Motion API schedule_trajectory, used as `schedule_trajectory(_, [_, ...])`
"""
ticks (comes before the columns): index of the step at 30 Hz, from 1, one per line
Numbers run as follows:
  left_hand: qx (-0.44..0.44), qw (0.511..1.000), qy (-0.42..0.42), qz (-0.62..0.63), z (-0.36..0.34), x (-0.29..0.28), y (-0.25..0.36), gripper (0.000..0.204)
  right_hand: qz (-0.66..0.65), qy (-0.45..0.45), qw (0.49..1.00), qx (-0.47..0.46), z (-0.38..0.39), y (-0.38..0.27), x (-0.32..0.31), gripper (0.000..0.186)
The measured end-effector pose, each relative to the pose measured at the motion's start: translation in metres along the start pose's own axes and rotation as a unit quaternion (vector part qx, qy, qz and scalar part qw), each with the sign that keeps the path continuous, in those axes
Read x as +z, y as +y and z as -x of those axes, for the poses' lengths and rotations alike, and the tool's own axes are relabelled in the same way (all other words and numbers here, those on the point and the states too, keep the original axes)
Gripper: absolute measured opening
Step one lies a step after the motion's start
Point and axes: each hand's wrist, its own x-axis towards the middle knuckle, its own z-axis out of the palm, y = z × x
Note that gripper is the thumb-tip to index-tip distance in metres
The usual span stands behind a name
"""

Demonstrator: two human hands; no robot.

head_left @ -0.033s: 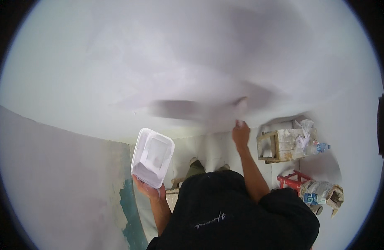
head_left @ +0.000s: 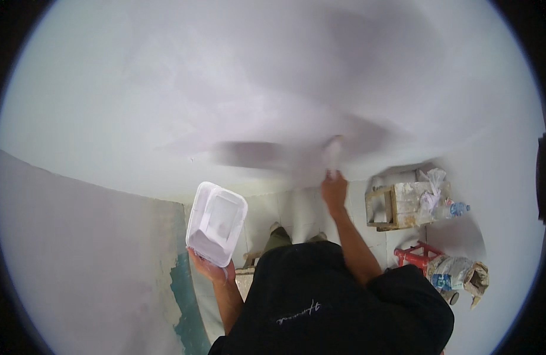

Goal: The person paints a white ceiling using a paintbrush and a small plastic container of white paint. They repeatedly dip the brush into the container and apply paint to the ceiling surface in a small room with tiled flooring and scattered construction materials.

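My left hand [head_left: 211,269] holds a white rectangular plastic tub [head_left: 242,214] from below, fingers around its lower corner. The tub tilts toward me; what looks like pale lilac-white paint coats its inside. Out ahead, my right hand [head_left: 334,192] is closed around a paintbrush [head_left: 332,155] smeared with the same pale colour. The brush points up toward the white wall [head_left: 273,89], its darker tip at or very near the surface; blur hides whether it touches. Shadows of the tub and the brush fall on the wall.
To the right sits a paint-stained wooden box [head_left: 406,207] bearing a plastic bag [head_left: 432,189] and a clear bottle [head_left: 458,209]. Nearer stands a red stool [head_left: 415,255] beside an opened sack [head_left: 462,275]. At left, a side wall [head_left: 95,236] ends in a peeling teal strip [head_left: 187,296].
My right hand and the paintbrush have shifted a little to the left along the wall. My left hand and the tub stay in place.
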Motion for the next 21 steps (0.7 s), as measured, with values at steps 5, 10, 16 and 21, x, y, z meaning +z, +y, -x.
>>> schedule_trajectory(5, [-0.005, 1.000, -0.016, 0.001, -0.004, -0.005, 0.001, 0.049, -0.110, -0.110, 0.975, -0.157, 0.029, -0.093, 0.005, 0.024])
schedule_trajectory(10, [0.005, 0.999, -0.030, 0.017, -0.002, 0.008, -0.002, 0.048, -0.062, -0.020, 0.982, -0.179, -0.020, -0.022, -0.011, 0.019])
schedule_trajectory(16, [0.040, 0.999, 0.014, -0.015, 0.004, -0.002, -0.001, 0.050, 0.105, 0.000, 0.974, 0.199, -0.057, 0.078, -0.086, 0.031])
schedule_trajectory(21, [0.048, 0.998, -0.011, -0.038, 0.004, -0.008, 0.002, 0.050, 0.107, 0.041, 0.988, -0.101, -0.019, 0.003, -0.013, 0.026])
